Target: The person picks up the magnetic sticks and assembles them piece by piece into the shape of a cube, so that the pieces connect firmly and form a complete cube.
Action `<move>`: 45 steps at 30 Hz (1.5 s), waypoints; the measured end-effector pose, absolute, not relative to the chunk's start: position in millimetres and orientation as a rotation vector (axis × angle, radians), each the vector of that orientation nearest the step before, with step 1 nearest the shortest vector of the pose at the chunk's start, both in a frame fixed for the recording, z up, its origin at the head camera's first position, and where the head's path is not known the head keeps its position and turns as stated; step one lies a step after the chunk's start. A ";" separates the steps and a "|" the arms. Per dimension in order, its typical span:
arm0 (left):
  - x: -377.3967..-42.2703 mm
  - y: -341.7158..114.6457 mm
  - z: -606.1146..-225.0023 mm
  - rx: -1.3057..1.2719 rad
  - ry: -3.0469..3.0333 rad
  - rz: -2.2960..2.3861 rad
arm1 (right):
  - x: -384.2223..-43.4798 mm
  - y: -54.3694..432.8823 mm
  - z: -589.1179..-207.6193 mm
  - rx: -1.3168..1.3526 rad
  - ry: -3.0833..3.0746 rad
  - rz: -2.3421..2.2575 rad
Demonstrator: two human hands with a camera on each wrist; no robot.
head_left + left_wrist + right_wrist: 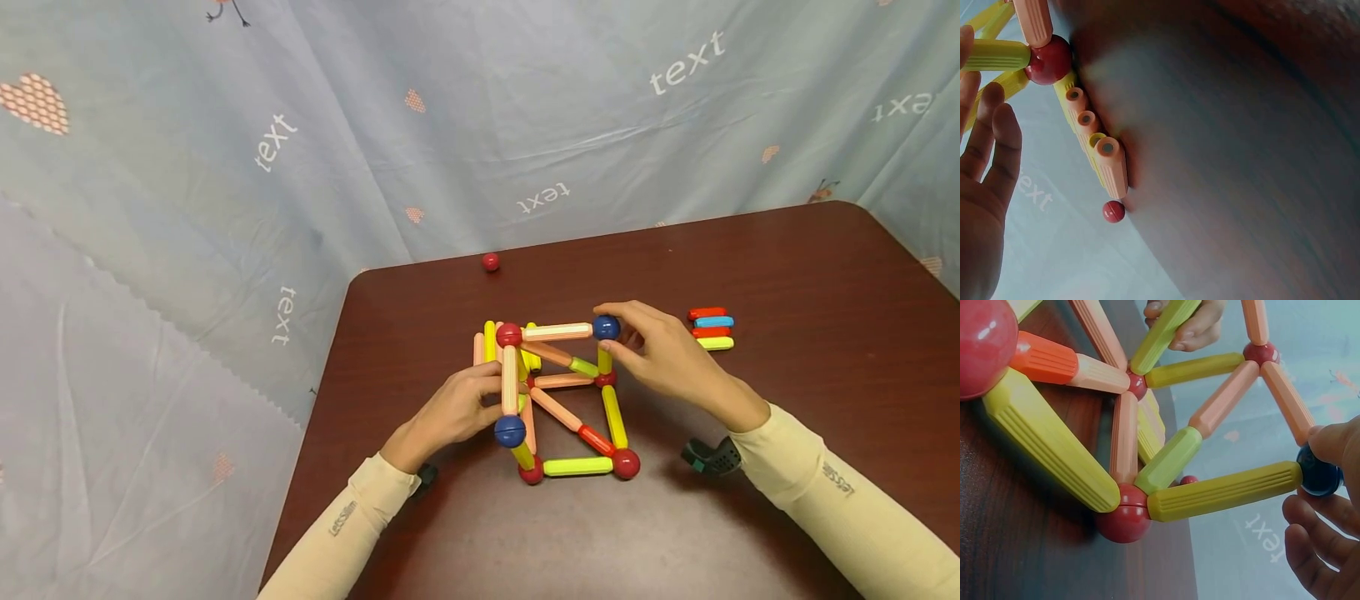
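Note:
A cube-like frame of magnetic sticks and balls stands on the table, with red balls such as the front right one (pixel 626 463) at its base. My right hand (pixel 663 354) pinches the blue ball (pixel 606 327) at the top right corner between thumb and fingertips. That blue ball (pixel 1319 470) sits on an upright yellow stick (pixel 1225 490). My left hand (pixel 461 404) reaches in at the left side, its fingertips partly hidden behind a pink stick (pixel 510 379). In the right wrist view, the left fingers (pixel 1200 328) pinch a yellow-green stick (pixel 1163 337). Another blue ball (pixel 510 431) tops the front left corner.
Behind the frame lie loose pink and yellow sticks (pixel 490 342). A red ball (pixel 491 262) rests near the table's back edge. Several short red, blue and green sticks (pixel 714 322) lie at the right. A patterned curtain (pixel 480 125) hangs behind the brown table (pixel 787 275).

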State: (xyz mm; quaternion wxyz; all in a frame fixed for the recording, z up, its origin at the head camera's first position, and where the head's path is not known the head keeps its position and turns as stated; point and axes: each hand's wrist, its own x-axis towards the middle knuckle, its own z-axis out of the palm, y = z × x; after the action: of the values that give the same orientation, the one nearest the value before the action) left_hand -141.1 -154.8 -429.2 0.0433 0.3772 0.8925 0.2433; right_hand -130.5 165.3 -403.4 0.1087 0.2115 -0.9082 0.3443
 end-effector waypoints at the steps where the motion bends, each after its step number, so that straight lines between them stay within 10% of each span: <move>1: -141.2 -154.9 -429.2 1.161 2.731 0.745 | -130.2 165.4 -403.3 0.622 -2.672 1.011; 30: -140.5 -159.5 -434.0 1.220 2.745 0.786 | -129.1 164.1 -405.5 0.616 -2.683 1.012; 45: -164.7 -159.8 -366.7 0.668 2.682 1.166 | -132.5 164.4 -404.5 0.619 -2.693 0.996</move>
State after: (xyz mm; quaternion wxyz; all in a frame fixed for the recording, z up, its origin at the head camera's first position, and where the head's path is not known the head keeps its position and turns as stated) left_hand -164.7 -159.8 -366.7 0.0707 0.2221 0.8919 0.3876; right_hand -132.5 164.4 -404.5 0.1022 0.2096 -0.9121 0.3372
